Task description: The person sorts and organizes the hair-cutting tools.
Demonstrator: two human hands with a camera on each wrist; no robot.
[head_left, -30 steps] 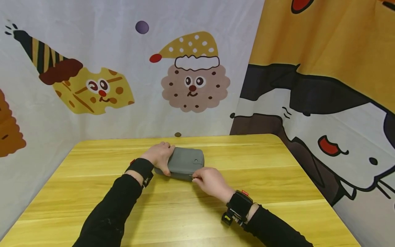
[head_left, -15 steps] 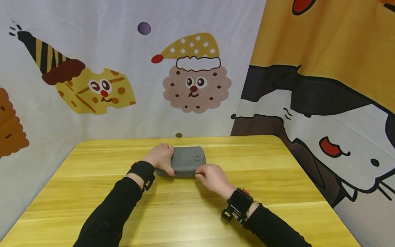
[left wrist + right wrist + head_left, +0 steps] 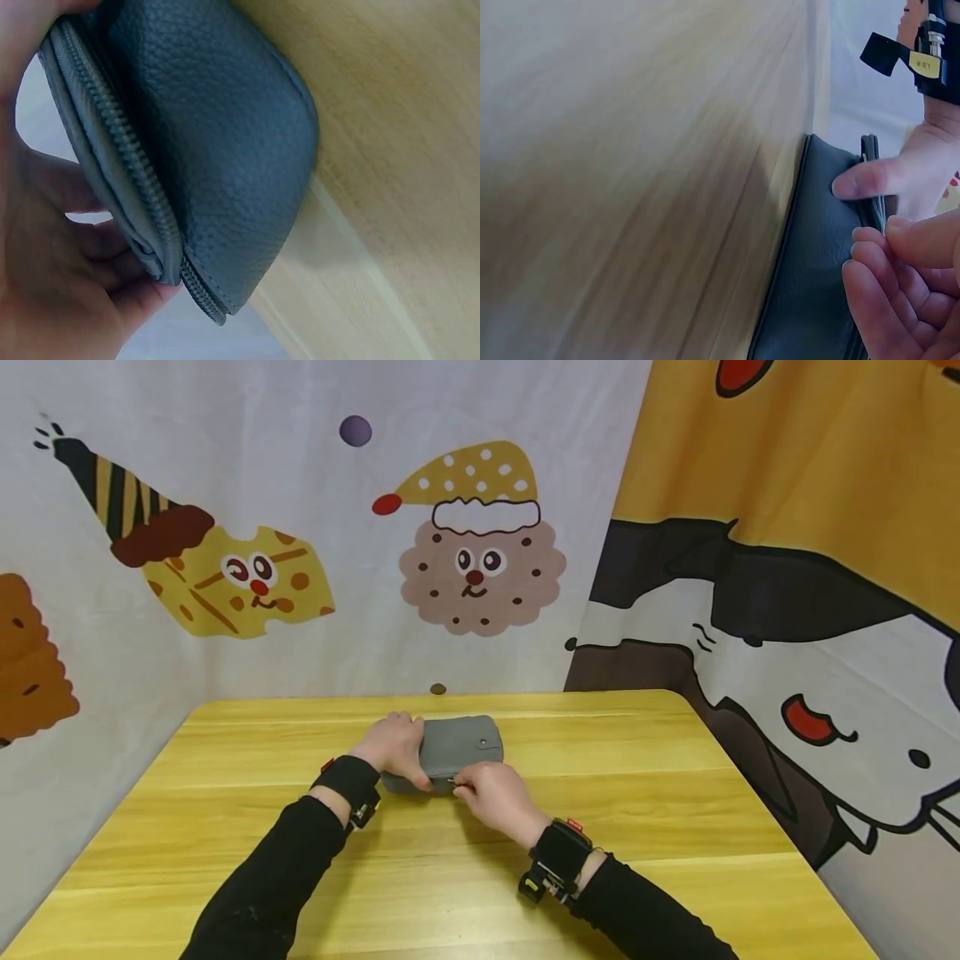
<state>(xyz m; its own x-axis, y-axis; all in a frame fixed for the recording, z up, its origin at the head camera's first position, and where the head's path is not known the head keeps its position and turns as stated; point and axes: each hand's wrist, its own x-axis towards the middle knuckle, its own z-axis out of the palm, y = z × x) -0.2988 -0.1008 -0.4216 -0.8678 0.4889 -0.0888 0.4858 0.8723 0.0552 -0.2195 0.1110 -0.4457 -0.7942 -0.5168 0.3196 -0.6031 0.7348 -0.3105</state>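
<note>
A grey leather-look zip pouch point(image 3: 457, 743) lies on the table, its small flap with a snap at the right end. My left hand point(image 3: 393, 748) grips the pouch's left end, thumb on the near side. At the near edge, my right hand point(image 3: 495, 795) pinches the zipper pull point(image 3: 452, 779) between thumb and curled fingers. Zipper teeth point(image 3: 124, 139) run along the pouch's edge in the left wrist view. In the right wrist view the left thumb point(image 3: 866, 180) presses the pouch's side close to my right fingertips point(image 3: 870, 247). The pull itself is mostly hidden by the fingers.
The wood-patterned table point(image 3: 420, 877) extends around the pouch on all sides. Behind it hangs a white curtain point(image 3: 262, 668) with cartoon prints, and a yellow-and-black cartoon curtain point(image 3: 750, 468) hangs at the right. A black wrist camera strap point(image 3: 562, 852) sits on each wrist.
My right hand has slid left along the pouch's near edge with the zipper pull, from the right corner toward my left thumb. The left hand keeps its grip; the pouch turned slightly.
</note>
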